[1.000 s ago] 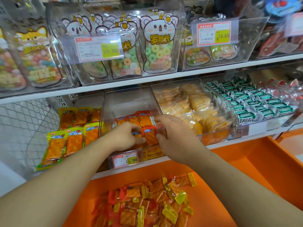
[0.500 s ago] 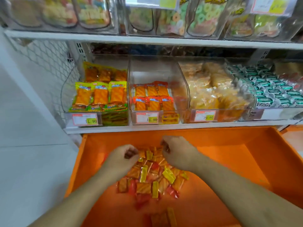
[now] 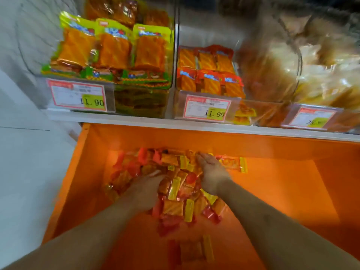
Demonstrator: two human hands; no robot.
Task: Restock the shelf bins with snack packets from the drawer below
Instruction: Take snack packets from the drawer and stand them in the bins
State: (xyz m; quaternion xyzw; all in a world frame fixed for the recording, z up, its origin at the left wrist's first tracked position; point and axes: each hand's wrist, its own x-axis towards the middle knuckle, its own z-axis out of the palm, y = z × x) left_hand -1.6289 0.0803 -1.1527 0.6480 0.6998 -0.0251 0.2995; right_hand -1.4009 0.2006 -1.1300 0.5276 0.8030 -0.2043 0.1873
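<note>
Both hands (image 3: pixel 144 190) (image 3: pixel 211 172) now deeper among snack packets (image 3: pixel 176 191) in orange drawer (image 3: pixel 292 172), fingers' grip blurred, unclear.

Both hands are down in the orange drawer (image 3: pixel 292 191), on the heap of small red and yellow snack packets (image 3: pixel 175 191): the left hand (image 3: pixel 145 189) lies blurred on the heap's left side, the right hand (image 3: pixel 211 173) rests on its upper right with fingers pointing toward the shelf (image 3: pixel 136 120). Above, three clear bins stand side by side on that shelf: a left bin (image 3: pixel 113 61) of green-edged packets, a middle bin (image 3: pixel 208 75) of red-topped packets, and a right bin (image 3: pixel 302 75) too blurred to read. Two price tags read 11.90.
</note>
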